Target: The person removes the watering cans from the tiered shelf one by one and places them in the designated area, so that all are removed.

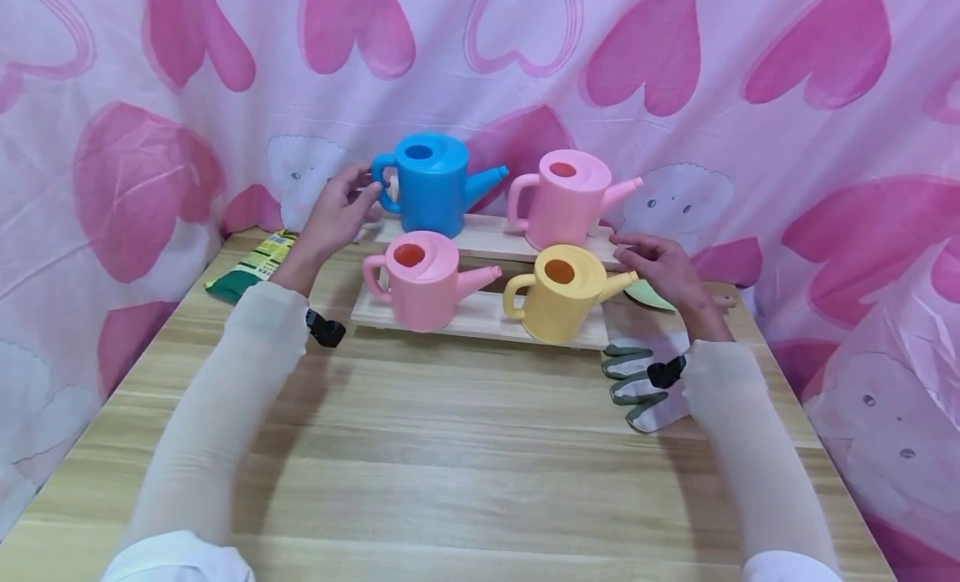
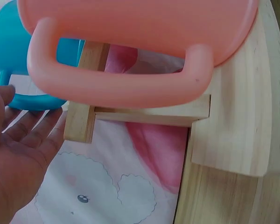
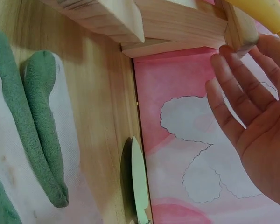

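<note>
A two-step wooden stand [image 1: 480,317] holds a blue watering can [image 1: 432,186] and a pink one [image 1: 564,203] on its upper step. On its lower step are another pink watering can [image 1: 425,286] and a yellow one [image 1: 558,298]. My left hand [image 1: 339,208] is at the blue can's handle, its fingers [image 2: 31,125] extended by the stand's upper left end; whether they touch the handle is unclear. At the stand's upper right end, my right hand [image 1: 660,265] has its fingers extended, fingertips [image 3: 228,52] at the wooden end.
A green and yellow packet [image 1: 255,265] lies left of the stand. To the right are a grey-green and white glove [image 1: 652,378] and a pale green blade [image 3: 139,175] near the table's back edge. A heart-patterned curtain [image 1: 525,57] hangs behind the wooden table [image 1: 465,465].
</note>
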Tool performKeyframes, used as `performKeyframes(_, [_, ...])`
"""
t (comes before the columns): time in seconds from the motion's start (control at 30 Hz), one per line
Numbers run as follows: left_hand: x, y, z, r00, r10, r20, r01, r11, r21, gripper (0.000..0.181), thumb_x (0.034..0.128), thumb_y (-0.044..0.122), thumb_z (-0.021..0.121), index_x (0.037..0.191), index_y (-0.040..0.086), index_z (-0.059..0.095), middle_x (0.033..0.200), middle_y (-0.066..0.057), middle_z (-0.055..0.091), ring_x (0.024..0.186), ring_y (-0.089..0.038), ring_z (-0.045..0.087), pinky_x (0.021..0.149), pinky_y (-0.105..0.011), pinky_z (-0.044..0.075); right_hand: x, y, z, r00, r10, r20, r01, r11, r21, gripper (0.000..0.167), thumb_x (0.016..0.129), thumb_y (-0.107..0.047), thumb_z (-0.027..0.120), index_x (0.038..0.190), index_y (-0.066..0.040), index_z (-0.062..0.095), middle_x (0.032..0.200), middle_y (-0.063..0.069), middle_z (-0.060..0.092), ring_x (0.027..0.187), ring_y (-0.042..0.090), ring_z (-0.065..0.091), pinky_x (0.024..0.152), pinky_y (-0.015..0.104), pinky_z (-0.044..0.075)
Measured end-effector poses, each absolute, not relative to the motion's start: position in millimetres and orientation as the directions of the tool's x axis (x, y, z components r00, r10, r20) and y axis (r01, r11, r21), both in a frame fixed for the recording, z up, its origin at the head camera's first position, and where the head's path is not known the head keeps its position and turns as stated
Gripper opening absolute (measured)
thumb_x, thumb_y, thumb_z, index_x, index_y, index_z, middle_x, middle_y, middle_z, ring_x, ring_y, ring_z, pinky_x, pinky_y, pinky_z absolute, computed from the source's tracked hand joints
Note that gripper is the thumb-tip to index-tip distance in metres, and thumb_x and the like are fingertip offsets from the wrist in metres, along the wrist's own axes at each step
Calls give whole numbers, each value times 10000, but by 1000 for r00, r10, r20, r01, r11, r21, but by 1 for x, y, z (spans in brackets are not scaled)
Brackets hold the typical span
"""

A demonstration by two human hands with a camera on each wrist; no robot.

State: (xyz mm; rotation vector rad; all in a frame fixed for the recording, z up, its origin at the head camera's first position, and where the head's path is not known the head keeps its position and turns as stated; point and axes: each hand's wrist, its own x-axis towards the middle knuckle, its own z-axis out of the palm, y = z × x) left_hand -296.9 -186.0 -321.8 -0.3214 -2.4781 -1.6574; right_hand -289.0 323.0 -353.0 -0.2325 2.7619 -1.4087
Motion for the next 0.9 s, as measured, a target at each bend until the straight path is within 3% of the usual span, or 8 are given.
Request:
performKeyframes(0.2, [-300,-181,-325,-973,61,221,228,339,913,484,1092,380,477,1519,153,450,1436,-70,542,1331,-254,522,1021,-418,513,-286,322,-356,-989,-132,73,-135,562,-816,499,993,-450,681,1401,-164,658,1092,58,735,997,263,705,810,218,550])
performKeyframes(0.37, [-300,-179,-324,-973,45,225,227,340,913,457,1093,352,484,1498,140,467,1410,-82,555,1296,-250,548,995,-390,530,-286,322,-356,-992,-110,53,-109,594,-797,540,985,-507,664,1428,-199,638,1109,103,739,958,167,693,854,263,530])
performKeyframes(0.5, [-301,-179,-321,-971,44,234,234,356,905,444,1099,328,478,1486,110,471,1404,-91,560,1290,-252,550,1000,-388,526,-287,322,-355,-994,-102,49,-101,606,-789,566,979,-541,653,1440,-213,628,1137,135,734,971,171,683,869,291,522])
performKeyframes(0.9, [-300,-183,-315,-974,48,221,222,380,898,418,1102,312,477,1452,84,494,1405,-103,546,1306,-276,558,985,-395,533,-288,322,-358,-992,-108,71,-121,574,-810,547,987,-496,666,1435,-184,632,1147,190,730,929,133,714,842,221,543])
